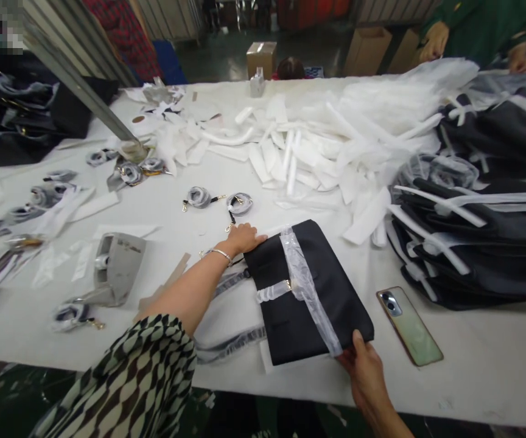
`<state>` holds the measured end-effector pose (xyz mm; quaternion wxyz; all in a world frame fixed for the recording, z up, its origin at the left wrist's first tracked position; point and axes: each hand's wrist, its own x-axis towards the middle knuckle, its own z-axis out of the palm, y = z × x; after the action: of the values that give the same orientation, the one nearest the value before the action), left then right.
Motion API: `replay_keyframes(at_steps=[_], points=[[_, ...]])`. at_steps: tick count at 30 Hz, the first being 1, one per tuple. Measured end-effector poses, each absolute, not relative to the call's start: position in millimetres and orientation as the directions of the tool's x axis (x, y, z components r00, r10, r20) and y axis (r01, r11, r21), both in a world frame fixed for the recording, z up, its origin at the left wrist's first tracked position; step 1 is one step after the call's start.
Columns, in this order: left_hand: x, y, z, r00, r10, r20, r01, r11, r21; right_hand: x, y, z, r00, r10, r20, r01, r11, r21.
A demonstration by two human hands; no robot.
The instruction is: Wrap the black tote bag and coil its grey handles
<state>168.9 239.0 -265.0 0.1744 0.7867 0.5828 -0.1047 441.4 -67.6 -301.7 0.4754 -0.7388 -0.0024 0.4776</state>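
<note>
In the head view, a black flat bag (306,292) lies on the white surface (473,365) near its front edge, a little right of centre, tilted so that its far left corner points toward the middle of the surface. Clear plastic wrapping strips (306,286) cross the bag's front, one running from its far edge down to its near right corner and a shorter one branching to the left. The left hand (243,237) lies flat with fingers spread on the bag's far left corner, pressing on it rather than closing around it; a thin bracelet sits on that wrist and a black-and-white patterned sleeve (139,377) covers the upper arm. The right hand (366,371) pinches the bag's near right corner, thumb on top of the fabric and the other fingers hidden beneath. Just right of the bag a smartphone (409,326) lies face down, apart from it. Beyond the left hand two coiled straps with gold clasps (220,201) rest on the surface. To the left lies a grey tape dispenser (117,267). Farther back sprawls a heap of white paper strips and plastic film (336,140), and at the right a stack of black bags (482,243) bound with white strips. Another person's hands (434,42) work at the far right corner.
</note>
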Motion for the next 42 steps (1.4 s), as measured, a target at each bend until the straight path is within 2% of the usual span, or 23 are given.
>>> replay_keyframes(at_steps=[3, 6, 7, 9, 11, 13, 15, 17, 19, 21, 23, 27, 32, 37, 42], points=[[159.6, 232.7, -258.8, 0.294, 0.843, -0.449, 0.954, -0.23, 0.194, 465.9, -37.4, -297.8, 0.593, 0.505, -0.627, -0.331, -0.557, -0.762], [153.1, 211.6, -246.9, 0.216, 0.868, -0.446, 0.976, -0.175, 0.131, 479.5, -11.4, -295.3, 0.573, 0.559, -0.598, -0.296, -0.539, -0.788], [152.7, 201.8, -242.3, 0.18, 0.901, -0.396, 0.984, -0.157, 0.09, 481.2, -5.9, -296.0, 0.564, 0.568, -0.599, -0.296, -0.538, -0.789], [156.0, 179.5, -234.2, 0.164, 0.969, -0.186, 0.986, -0.16, 0.036, 481.2, -1.7, -299.2, 0.569, 0.567, -0.595, -0.3, -0.531, -0.793], [165.2, 157.1, -230.1, 0.286, 0.956, 0.057, 0.956, -0.289, 0.048, 477.5, -6.3, -302.0, 0.626, 0.546, -0.557, -0.284, -0.505, -0.815], [179.8, 138.7, -231.6, 0.49, 0.846, 0.21, 0.855, -0.514, 0.073, 471.7, -16.7, -300.5, 0.714, 0.512, -0.477, -0.239, -0.463, -0.854], [197.2, 127.7, -238.4, 0.669, 0.702, 0.244, 0.709, -0.702, 0.076, 464.8, -26.7, -292.9, 0.78, 0.555, -0.288, -0.013, -0.447, -0.895], [213.6, 125.0, -248.7, 0.768, 0.598, 0.229, 0.601, -0.796, 0.063, 457.8, -29.7, -280.3, 0.681, 0.732, 0.013, 0.417, -0.373, -0.829], [225.6, 128.8, -259.7, 0.825, 0.528, 0.202, 0.53, -0.847, 0.047, 451.2, -23.0, -267.2, 0.377, 0.895, 0.239, 0.794, -0.179, -0.581], [231.9, 135.8, -269.3, 0.865, 0.461, 0.199, 0.466, -0.884, 0.022, 445.3, -9.0, -258.2, 0.113, 0.952, 0.283, 0.938, -0.009, -0.346], [234.5, 143.1, -275.8, 0.896, 0.385, 0.222, 0.398, -0.917, -0.014, 440.4, 6.5, -255.7, -0.027, 0.971, 0.236, 0.976, 0.077, -0.205], [240.5, 153.3, -281.7, 0.913, 0.314, 0.259, 0.332, -0.943, -0.029, 435.4, 24.3, -265.0, -0.143, 0.966, 0.215, 0.978, 0.171, -0.119], [257.6, 156.1, -288.7, 0.901, 0.328, 0.285, 0.342, -0.94, 0.002, 438.6, 25.9, -270.6, -0.128, 0.935, 0.332, 0.973, 0.183, -0.142], [266.6, 153.6, -290.0, 0.874, 0.363, 0.322, 0.367, -0.929, 0.05, 442.7, 28.2, -263.8, -0.077, 0.919, 0.388, 0.971, 0.157, -0.18], [255.8, 154.2, -281.2, 0.848, 0.395, 0.353, 0.349, -0.918, 0.187, 442.7, 28.0, -267.7, -0.071, 0.922, 0.381, 0.958, 0.17, -0.233]])
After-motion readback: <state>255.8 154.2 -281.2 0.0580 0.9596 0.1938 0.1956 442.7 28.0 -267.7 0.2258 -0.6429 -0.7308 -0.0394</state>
